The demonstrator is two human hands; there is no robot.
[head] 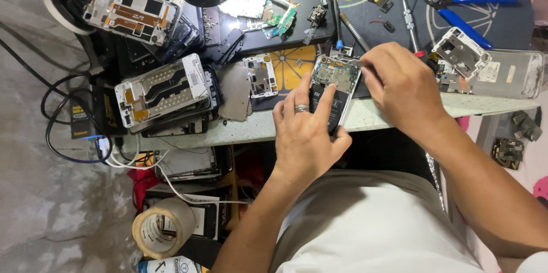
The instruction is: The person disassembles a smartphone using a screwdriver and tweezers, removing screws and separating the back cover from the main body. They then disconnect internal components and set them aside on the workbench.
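An opened phone (334, 81) with its back cover off lies at the front edge of the workbench, its circuit board and black battery exposed. My left hand (305, 133), a ring on one finger, holds the phone's lower end with fingers spread over the battery. My right hand (399, 87) grips a thin metal tool (349, 61), its tip on the phone's upper circuit board.
Stacks of stripped phone frames (162, 90) crowd the left of the bench. Blue-handled pliers (468, 13), screwdrivers (408, 16) and loose boards (268, 19) lie at the back. A phone shell (502, 73) sits right. Cables (63, 136) and a tape roll (162, 230) are lower left.
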